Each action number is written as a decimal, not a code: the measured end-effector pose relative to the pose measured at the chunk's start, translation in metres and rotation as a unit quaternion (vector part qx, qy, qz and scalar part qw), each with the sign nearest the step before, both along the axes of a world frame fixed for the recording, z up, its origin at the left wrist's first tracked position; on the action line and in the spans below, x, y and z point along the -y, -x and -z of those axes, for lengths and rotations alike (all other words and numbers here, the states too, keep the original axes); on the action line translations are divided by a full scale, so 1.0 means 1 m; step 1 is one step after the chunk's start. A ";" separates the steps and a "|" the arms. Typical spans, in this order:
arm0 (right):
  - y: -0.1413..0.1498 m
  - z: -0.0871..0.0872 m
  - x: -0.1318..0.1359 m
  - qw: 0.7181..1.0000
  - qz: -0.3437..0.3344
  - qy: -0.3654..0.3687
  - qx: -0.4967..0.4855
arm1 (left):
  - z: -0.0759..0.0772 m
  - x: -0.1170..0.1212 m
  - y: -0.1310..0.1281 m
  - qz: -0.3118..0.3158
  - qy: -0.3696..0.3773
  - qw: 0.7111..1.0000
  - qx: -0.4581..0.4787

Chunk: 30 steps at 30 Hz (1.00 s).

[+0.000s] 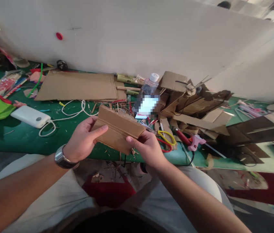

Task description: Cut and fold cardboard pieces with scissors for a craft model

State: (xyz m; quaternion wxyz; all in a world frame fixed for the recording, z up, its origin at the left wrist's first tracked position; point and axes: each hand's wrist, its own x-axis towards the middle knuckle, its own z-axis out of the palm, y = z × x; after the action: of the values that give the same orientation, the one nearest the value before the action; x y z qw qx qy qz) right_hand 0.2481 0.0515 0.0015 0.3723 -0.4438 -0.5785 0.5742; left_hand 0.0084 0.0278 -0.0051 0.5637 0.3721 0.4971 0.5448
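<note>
A piece of cardboard (117,129) with creases running along its length is held tilted over the table's front edge. My left hand (85,137) grips its left end, thumb on the near face and fingers behind. At the right end, my right hand (148,147) pinches it the same way. The fingers behind the board are mostly hidden. Just right of my right hand lie scissors with yellow and red handles (166,137). A pink and red hot glue gun (195,141) rests a little farther right.
On the green table (61,142) lie a white power bank (29,116) with a cable and a large cardboard sheet (79,85). Behind the held piece are a lit phone (146,106) and a clear bottle (151,84). Cut cardboard (190,103) is heaped at right.
</note>
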 end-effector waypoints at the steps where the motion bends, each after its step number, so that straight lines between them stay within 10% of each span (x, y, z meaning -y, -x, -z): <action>1: 0.000 0.001 0.000 1.000 -0.006 0.008 -0.006 | 0.001 0.000 0.000 0.015 0.000 1.000 -0.005; 14: -0.003 0.011 0.007 0.998 -0.060 0.024 -0.004 | -0.005 0.001 0.004 0.115 -0.044 0.979 -0.165; 24: -0.004 -0.004 0.006 0.974 -0.104 -0.176 0.098 | -0.012 0.000 0.005 0.123 -0.106 0.951 -0.262; 30: -0.002 0.007 0.008 0.997 -0.069 0.029 -0.005 | -0.011 -0.005 0.011 0.191 -0.006 0.963 -0.189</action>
State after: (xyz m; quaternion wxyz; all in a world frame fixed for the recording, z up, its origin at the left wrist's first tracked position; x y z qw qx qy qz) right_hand 0.2506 0.0434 -0.0055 0.3212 -0.4105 -0.5892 0.6174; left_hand -0.0026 0.0325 0.0062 0.5509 0.5597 0.5109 0.3497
